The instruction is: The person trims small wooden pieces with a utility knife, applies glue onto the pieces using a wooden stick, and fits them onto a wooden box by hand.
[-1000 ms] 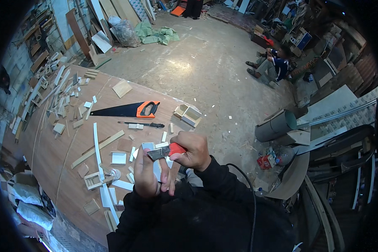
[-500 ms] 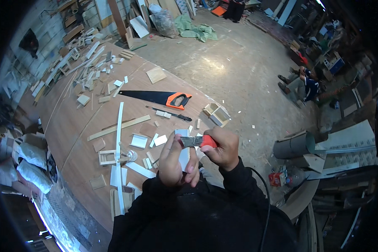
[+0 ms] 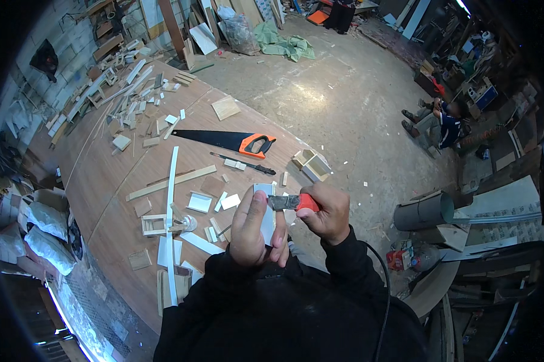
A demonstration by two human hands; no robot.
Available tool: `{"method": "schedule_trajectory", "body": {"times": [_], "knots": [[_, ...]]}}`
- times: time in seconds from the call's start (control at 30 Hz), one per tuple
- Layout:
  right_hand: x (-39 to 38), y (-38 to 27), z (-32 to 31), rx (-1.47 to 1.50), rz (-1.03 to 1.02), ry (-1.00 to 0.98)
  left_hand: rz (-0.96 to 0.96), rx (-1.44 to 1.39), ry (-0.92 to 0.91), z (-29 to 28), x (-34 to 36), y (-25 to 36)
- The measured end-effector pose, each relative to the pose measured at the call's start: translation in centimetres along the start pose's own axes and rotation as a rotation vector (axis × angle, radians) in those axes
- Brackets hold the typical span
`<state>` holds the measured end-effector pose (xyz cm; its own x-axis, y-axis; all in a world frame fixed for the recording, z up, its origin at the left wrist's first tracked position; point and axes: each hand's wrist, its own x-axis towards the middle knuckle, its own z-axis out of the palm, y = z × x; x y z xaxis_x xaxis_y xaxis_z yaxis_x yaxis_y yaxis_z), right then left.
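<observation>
My left hand holds a small white flat piece upright in front of my chest. My right hand grips a utility knife with a red handle; its grey blade end lies against the top of the white piece. Both hands are over the near edge of a long wooden table.
On the table lie a hand saw with an orange handle, a dark pencil-like tool, a long white strip, wood slats, white offcuts and small open frames. A person sits on the concrete floor at right. A grey bucket stands near.
The view has shifted, so the table sits further right and lower in frame. My hands stay together on the white piece and the knife, with little movement between them.
</observation>
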<state>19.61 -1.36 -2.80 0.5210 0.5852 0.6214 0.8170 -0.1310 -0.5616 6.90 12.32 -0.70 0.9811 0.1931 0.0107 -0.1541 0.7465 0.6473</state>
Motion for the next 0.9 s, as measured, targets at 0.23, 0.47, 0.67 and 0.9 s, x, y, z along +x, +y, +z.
{"method": "schedule_trajectory", "body": {"times": [0.23, 0.47, 0.67, 0.9], "knots": [[-0.4, 0.8, -0.4, 0.016, -0.004, -0.009, -0.014, 0.13, -0.012, 0.9, 0.0, -0.1], [-0.2, 1.4, -0.5, 0.011, -0.002, -0.006, 0.008, 0.152, -0.01, 1.4, 0.2, -1.0], [2.2, 1.3, 0.4, -0.104, 0.181, 0.078, -0.011, 0.378, -0.106, 1.2, -1.2, -6.3], [1.6, 6.1, -3.7, 0.308, 0.323, 0.33, 0.069, 0.255, 0.067, 2.2, 0.1, -1.5]]}}
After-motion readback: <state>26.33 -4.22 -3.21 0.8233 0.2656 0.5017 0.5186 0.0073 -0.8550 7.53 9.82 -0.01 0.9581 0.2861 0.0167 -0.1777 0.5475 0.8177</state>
